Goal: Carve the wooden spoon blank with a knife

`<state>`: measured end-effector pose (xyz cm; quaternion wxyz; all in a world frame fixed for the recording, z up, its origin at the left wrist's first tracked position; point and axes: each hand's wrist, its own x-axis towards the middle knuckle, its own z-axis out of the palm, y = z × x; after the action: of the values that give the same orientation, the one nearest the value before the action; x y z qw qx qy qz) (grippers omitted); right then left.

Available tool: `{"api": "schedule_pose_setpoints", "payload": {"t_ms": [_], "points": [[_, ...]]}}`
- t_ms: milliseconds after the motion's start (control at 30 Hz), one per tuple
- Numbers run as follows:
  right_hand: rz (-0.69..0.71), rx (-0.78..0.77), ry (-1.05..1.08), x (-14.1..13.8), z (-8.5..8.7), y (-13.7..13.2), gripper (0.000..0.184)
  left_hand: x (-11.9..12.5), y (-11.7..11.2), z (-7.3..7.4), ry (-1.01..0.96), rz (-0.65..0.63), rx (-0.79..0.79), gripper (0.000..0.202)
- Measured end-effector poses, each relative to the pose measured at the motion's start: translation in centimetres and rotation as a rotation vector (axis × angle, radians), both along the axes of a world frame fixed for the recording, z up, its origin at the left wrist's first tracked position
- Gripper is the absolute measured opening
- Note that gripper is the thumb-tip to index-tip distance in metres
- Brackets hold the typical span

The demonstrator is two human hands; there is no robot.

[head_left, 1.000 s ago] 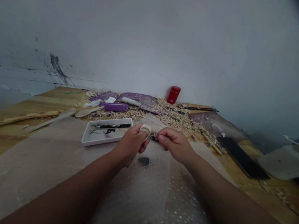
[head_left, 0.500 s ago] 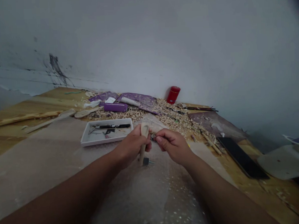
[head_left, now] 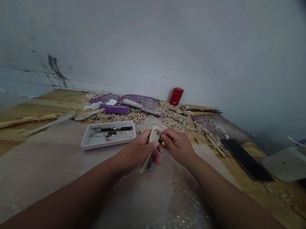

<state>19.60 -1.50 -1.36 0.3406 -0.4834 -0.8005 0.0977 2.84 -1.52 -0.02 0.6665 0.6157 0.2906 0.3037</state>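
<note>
A pale wooden spoon (head_left: 153, 135) is gripped in my left hand (head_left: 138, 148), its hollowed bowl up and its handle slanting down to the left. My thumb lies along the spoon just below the bowl. My right hand (head_left: 179, 145) is closed in a pinch at the bowl's right edge. Whatever those fingers hold is small and mostly hidden, with a thin dark bit showing at the bowl. A yellow and black object (head_left: 162, 143) shows partly between the hands. Under the spoon handle, a dark block (head_left: 148, 165) lies on the bubble wrap (head_left: 137, 200).
A white tray (head_left: 83, 145) with a black pen-like tool stands left of my hands. Wood shavings (head_left: 184, 124) spread behind. Further around are a purple case (head_left: 117, 109), a red container (head_left: 176, 96), two wooden spoons (head_left: 87, 114) at left, and a black flat slab (head_left: 245, 159) at right.
The spoon has tilted, its bowl now leaning right and turned more toward me. My right hand has come up against the bowl, where before there was a gap.
</note>
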Motion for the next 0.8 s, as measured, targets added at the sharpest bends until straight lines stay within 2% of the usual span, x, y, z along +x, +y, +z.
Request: {"api": "schedule_pose_setpoints", "payload": {"t_ms": [133,267,500,600,800], "points": [[-0.036,0.029,-0.052,0.2,-0.1,0.2,0.020,-0.2,-0.1,-0.1,0.013,-0.011,-0.006,0.014],[-0.026,0.034,-0.008,0.1,0.1,0.0,0.020,-0.2,-0.3,-0.2,-0.068,0.051,-0.039,0.021],[-0.023,-0.015,0.111,-0.4,0.6,-0.7,0.021,0.3,-0.9,0.1,-0.197,0.088,-0.254,0.031],[-0.032,0.029,0.076,-0.5,0.7,-0.9,0.020,0.4,-1.0,0.2,-0.226,0.096,-0.301,0.035],[-0.053,0.121,-0.051,-1.0,0.6,-1.2,0.021,0.3,-1.1,-0.1,-0.249,0.116,-0.298,0.042]]}}
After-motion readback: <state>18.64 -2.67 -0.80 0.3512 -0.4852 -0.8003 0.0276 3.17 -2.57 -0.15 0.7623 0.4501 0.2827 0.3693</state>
